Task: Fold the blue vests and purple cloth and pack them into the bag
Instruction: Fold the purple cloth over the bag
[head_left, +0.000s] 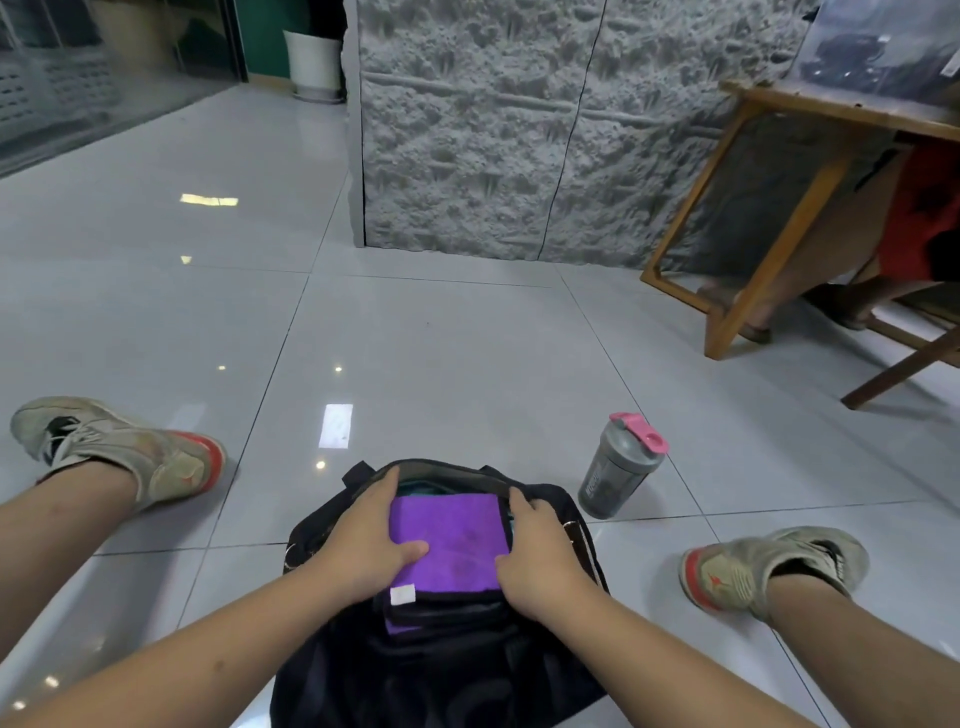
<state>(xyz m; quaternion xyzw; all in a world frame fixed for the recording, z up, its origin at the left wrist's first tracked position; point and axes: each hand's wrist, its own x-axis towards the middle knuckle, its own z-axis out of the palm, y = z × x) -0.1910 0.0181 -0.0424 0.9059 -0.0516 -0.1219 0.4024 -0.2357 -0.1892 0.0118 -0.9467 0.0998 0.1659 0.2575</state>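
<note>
A black bag (441, 670) lies open on the tiled floor between my legs. A folded purple cloth (452, 540) with a small white label sits in the bag's mouth. A sliver of blue-green fabric (421, 487), likely a blue vest, shows under it at the far rim. My left hand (363, 540) grips the cloth's left edge, thumb on top. My right hand (540, 556) holds its right edge against the bag's side.
A grey shaker bottle (618, 467) with a pink lid stands on the floor right of the bag. My shoes (119, 452) (774, 564) rest on either side. A wooden table (779, 208) with a seated person's legs is at the far right. A stone-textured wall (519, 130) is ahead.
</note>
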